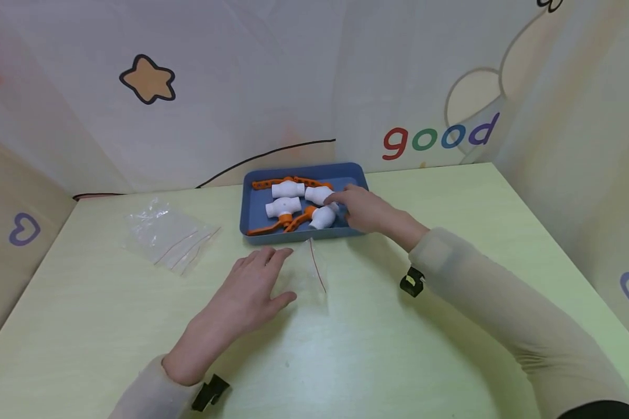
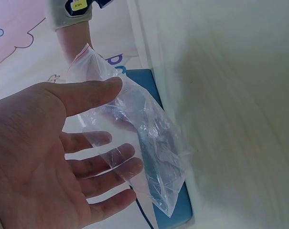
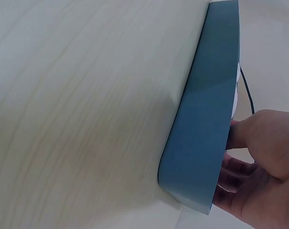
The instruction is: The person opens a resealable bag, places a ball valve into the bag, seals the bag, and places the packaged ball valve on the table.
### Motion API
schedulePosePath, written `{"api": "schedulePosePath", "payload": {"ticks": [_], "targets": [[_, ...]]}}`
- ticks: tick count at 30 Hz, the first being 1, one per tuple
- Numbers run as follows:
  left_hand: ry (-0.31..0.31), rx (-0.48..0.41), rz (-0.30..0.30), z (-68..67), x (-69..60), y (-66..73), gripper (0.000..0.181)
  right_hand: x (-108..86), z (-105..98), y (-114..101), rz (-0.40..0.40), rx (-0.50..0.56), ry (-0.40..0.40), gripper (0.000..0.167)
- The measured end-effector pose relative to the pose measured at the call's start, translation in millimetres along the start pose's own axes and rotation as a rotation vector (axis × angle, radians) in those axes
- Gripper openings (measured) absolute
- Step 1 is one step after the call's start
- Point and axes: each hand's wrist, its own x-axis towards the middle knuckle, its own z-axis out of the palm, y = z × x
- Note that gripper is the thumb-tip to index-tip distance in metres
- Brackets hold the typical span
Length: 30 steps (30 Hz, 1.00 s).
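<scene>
My left hand [image 1: 243,294] is held with fingers spread and thumb apart, beside a clear zip bag [image 2: 154,148] with a red seal line. In the left wrist view the bag overlaps the fingertips; whether they touch it is unclear. A blue tray [image 1: 248,201] lies beyond, holding several white plastic ball valves with orange handles. My right hand [image 1: 367,209] reaches over the tray's right end, its index finger on a white valve [image 1: 323,217]. In the right wrist view, the tray wall [image 3: 201,95] hides the fingertips, so the grip is unclear.
More clear zip bags [image 1: 170,235] lie on the left of the pale table [image 1: 346,361]. Behind the tray stands a printed cloth backdrop [image 1: 293,75], and further cloth panels flank the table on both sides.
</scene>
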Motion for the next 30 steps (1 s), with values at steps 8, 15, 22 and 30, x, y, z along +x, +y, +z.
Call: {"api": "schedulePosePath", "payload": {"ticks": [8, 15, 22, 30], "targets": [[-0.004, 0.001, -0.008, 1.4, -1.3, -0.7, 0.074, 3.8, 1.5, -0.1, 0.023, -0.015, 0.001, 0.037], [-0.013, 0.004, -0.02, 0.0, -2.0, -1.1, 0.075, 4.8, -2.7, 0.9, 0.006, 0.004, 0.009, 0.03], [-0.021, 0.007, -0.022, 0.5, -2.0, -1.4, 0.075, 1.8, -3.2, 7.8, -0.013, 0.079, 0.005, 0.028], [-0.03, 0.004, -0.039, 1.5, -1.7, -2.0, 0.075, -1.4, -11.3, 19.2, -0.018, 0.2, -0.035, 0.026]]}}
